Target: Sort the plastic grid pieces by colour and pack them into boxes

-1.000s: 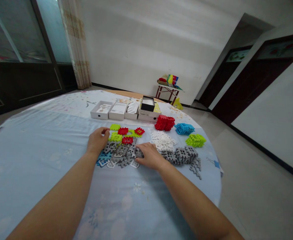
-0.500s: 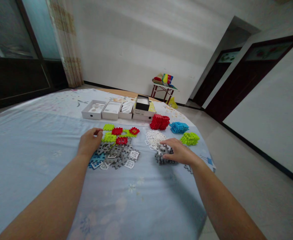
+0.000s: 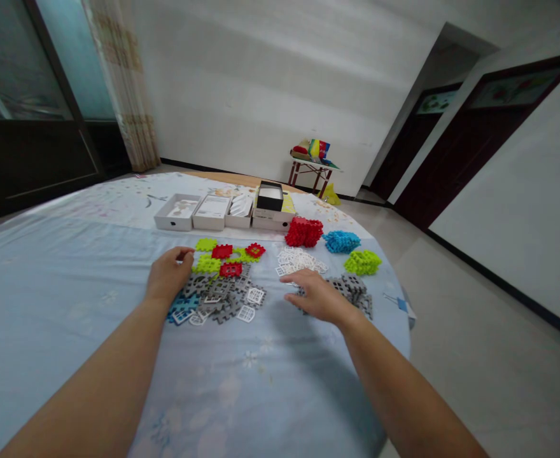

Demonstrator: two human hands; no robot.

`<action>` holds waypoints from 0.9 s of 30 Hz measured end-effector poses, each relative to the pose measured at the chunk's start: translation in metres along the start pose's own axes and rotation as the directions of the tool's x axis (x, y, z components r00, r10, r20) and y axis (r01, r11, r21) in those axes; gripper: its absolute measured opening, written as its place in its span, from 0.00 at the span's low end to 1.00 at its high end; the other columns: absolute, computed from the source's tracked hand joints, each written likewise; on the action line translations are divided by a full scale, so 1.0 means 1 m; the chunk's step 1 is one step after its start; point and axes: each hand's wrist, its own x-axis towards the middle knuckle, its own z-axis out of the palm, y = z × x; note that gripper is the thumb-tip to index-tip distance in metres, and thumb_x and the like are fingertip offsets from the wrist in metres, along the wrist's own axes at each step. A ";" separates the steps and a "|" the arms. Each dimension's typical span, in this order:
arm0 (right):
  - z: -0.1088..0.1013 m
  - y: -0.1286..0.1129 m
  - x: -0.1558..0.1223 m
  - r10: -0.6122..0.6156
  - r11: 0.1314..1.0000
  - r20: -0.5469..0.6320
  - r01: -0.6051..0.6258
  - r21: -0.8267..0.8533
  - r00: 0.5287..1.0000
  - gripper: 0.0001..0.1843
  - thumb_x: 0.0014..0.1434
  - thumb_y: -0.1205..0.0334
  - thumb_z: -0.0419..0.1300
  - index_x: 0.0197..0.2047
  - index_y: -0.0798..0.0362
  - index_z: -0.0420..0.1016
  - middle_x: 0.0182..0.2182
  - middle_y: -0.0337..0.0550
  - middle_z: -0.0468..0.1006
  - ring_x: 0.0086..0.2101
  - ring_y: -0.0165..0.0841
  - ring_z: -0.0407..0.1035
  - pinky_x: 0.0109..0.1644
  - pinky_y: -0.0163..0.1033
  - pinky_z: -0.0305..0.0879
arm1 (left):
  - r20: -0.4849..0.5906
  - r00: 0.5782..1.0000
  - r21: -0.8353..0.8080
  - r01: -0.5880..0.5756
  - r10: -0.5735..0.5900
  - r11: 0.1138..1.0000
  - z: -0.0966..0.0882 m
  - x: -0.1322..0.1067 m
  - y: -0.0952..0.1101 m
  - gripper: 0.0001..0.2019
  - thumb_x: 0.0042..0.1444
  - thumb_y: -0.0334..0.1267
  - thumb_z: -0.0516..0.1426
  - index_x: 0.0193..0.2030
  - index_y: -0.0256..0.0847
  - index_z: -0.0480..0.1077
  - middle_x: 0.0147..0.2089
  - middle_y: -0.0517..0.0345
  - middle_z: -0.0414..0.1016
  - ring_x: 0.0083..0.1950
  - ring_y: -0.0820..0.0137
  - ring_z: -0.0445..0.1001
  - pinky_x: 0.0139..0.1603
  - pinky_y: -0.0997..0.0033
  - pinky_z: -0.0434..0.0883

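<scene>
You're holding your right hand [image 3: 315, 296] wide by grey pieces [image 3: 355, 286], toward tabletop [image 3: 261, 401] right edge; left hand [image 3: 168, 277] narrow by lime pieces [image 3: 207, 263], contents unclear.

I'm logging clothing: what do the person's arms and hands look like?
The left arm and right arm show no sleeves. The left hand and right hand wear no gloves; no watch or bracelet shows. Rings can't be made out.
</scene>
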 end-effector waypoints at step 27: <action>0.030 -0.001 0.036 0.003 0.981 -0.182 -0.038 -0.188 0.983 0.11 0.61 0.64 0.53 0.39 0.54 0.77 0.34 0.45 0.78 0.38 0.33 0.68 0.46 0.37 0.58 | -0.011 1.000 -0.023 0.026 -0.026 0.999 0.002 0.002 -0.010 0.17 0.52 0.43 0.48 0.40 0.39 0.74 0.39 0.51 0.79 0.43 0.63 0.75 0.46 0.67 0.68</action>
